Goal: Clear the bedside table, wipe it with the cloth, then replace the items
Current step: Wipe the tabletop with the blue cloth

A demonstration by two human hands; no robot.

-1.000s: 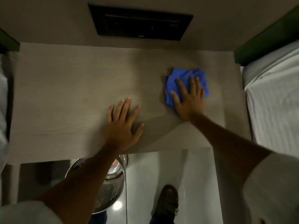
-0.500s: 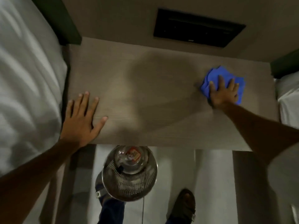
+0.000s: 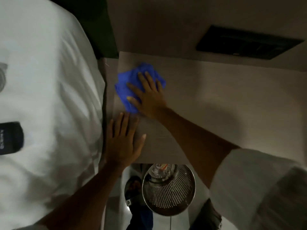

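Presently, itemised left to right:

Bed (image 3: 49,97): white linen, creased, flush against left side of bedside table; holds a dark flat item (image 3: 10,138) with pale lettering, possibly a remote or a case, too blurred to say.

Left hand (image 3: 123,141): flat on tabletop at near left corner, fingers together, thumb spread to the right; nothing pinched. Serves as a brace.

Cloth (image 3: 126,85): bright blue, soft, bunched into loose folds; lies on far left part of tabletop, near the edge beside the bed. Extends past the fingertips on far and left sides.

Right hand (image 3: 147,95): palm down on cloth, fingers spread and pressing; no pinch, cloth held by downward pressure alone. Forearm crosses table diagonally from lower right.

Bedside table (image 3: 216,97): pale wood-grain top, bare of objects; shadow patch right of centre.

Bin (image 3: 169,191): perforated metal, on floor just in front of table's near edge; some clear packaging inside.

Wall panel (image 3: 245,42): dark, recessed, above table's far right.

Step in hand: wiping, judged roughly mid-task; replacing of items not yet begun.

Method, advised: keep palm flat and fingers wide so cloth travels as one pad; carry strokes fully into far left corner and along bed-side edge; overlap passes; shift left hand off the surface before wiping beneath it; avoid dragging cloth over onto the linen.
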